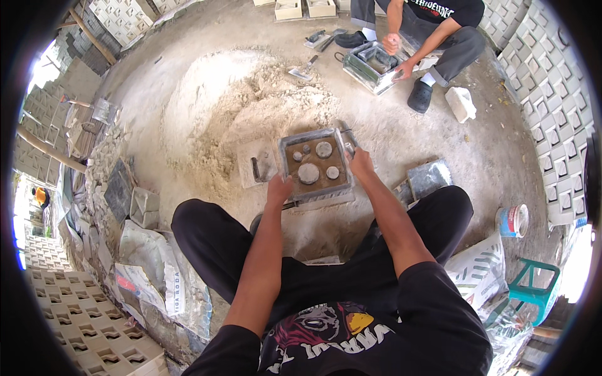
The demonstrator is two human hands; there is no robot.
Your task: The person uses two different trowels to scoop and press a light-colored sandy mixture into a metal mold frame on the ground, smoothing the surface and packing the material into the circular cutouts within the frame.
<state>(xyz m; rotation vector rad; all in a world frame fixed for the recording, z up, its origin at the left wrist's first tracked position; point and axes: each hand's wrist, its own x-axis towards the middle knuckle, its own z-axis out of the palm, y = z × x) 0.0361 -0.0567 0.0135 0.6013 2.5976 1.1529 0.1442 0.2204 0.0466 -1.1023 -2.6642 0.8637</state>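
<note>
A square grey metal mould (320,192) sits on the ground between my knees, with several round discs of different sizes standing up from its brown floor. My left hand (279,190) is closed at the mould's near left corner. On the right side, my right hand (360,163) is wrapped round the mould's edge, by a short handle. Left of the mould lies a pale flat block (249,164) with a dark slot in it. A dark bar pokes out below the near edge, close to my left hand.
A heap of pale powder (219,100) spreads beyond the mould, with a trowel (304,70) on it. At far right a co-worker's hands (401,59) work over another metal mould (370,69). Nearby are a dark plate (430,178), a bucket (512,220), a green stool (536,285), sacks and stacked blocks (94,319).
</note>
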